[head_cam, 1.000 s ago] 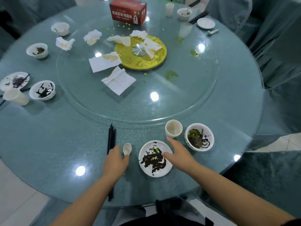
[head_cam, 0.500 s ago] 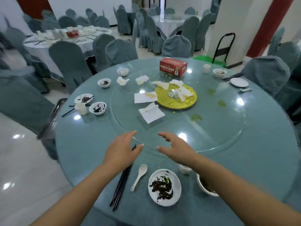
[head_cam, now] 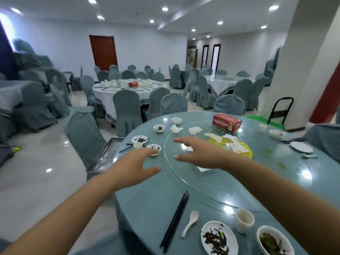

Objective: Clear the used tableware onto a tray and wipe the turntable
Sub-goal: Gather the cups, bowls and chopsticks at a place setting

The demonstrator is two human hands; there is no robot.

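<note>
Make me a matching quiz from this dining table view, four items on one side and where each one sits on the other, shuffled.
Things:
1. red tissue box
2. black chopsticks
3. metal tray
4. white spoon

Places:
A. between the chopsticks and the near soiled plate
B. beside the table's left edge, by a chair
C. far side of the glass turntable
D. near table edge, left of the spoon

Pairs: 1-C, 2-D, 3-B, 4-A

black chopsticks (head_cam: 174,220) left of white ceramic spoon (head_cam: 190,225) | white stained plate (head_cam: 219,238) right | metal tray (head_cam: 103,155) left of worktop (head_cam: 147,196)
</note>
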